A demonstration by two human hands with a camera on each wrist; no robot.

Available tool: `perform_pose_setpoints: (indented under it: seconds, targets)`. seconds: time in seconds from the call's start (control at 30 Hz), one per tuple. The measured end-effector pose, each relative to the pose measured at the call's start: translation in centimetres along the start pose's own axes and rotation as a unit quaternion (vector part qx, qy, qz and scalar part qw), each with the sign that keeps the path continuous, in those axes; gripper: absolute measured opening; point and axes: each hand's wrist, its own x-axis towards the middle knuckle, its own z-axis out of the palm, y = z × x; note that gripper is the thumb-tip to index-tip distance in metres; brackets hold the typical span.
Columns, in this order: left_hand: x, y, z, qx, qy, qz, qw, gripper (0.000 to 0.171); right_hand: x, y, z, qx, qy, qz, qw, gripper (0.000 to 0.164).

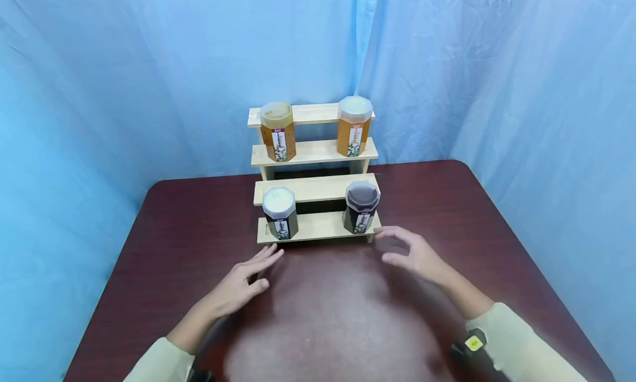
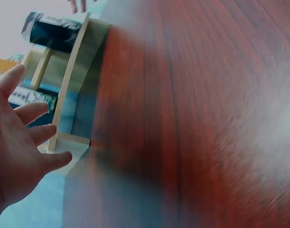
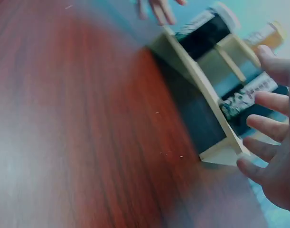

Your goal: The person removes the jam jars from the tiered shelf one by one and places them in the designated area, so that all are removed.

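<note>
Blue curtains [image 1: 199, 67] fill the frame's top and both sides; a dark red table [image 1: 447, 211] spans the bottom, shiny at lower centre.

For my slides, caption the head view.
Left hand and right hand near a four-tier wooden rack holding four labelled jars.

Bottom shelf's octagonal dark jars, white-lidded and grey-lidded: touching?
Apart: the head view shows bare pale wooden shelf between the white-lidded jar and the grey-lidded jar.
</note>
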Motion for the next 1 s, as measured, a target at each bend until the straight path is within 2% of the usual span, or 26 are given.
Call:
perform_pose_setpoints:
  seconds: [0.1,0.17,0.3,0.4,0.5,0.57,0.67,0.77,0.93,1.0]
  targets:
    - [-0.5,-0.4,0.0,-0.056,0.044,-0.016,0.9973,0.062,0.0,0.4,-0.6,0.130,0.050,0.013,0.990,0.040]
    - [-0.6,-0.6,0.1,-0.088,0.066,-0.034,0.9934,0.051,0.0,0.7,-0.9,0.182,0.073,0.012,0.981,0.040]
    - [-0.2,-1.1,0.1,-0.121,0.126,-0.094,0.9802,0.041,0.3,1.0,-1.1,0.204,0.105,0.010,0.973,0.046]
    - [0.2,-1.6,0.0,-0.129,0.179,-0.139,0.9653,0.044,1.0,1.0,-0.8,0.205,0.113,0.015,0.972,0.054]
    - [0.6,-2.4,-0.3,-0.120,0.219,-0.159,0.9552,0.054,1.9,0.9,-0.3,0.206,0.116,0.021,0.971,0.060]
    - [1.3,-3.0,-0.6,-0.109,0.229,-0.164,0.9533,0.063,2.6,0.8,-0.2,0.207,0.121,0.020,0.971,0.061]
    - [2.4,-3.8,-0.9,-0.104,0.227,-0.167,0.9538,0.073,3.5,0.6,-0.4,0.210,0.133,0.014,0.968,0.062]
    - [3.5,-4.5,-1.1,-0.153,0.219,-0.170,0.9486,0.075,4.2,0.4,-0.7,0.214,0.141,0.004,0.966,0.063]
    - [4.6,-5.4,-1.5,-0.268,0.204,-0.170,0.9262,0.077,5.1,-0.1,-0.8,0.208,0.135,0.000,0.969,0.067]
    - [4.8,-5.7,-1.6,-0.284,0.186,-0.173,0.9246,0.081,5.5,-0.3,-0.5,0.203,0.130,0.002,0.971,0.070]
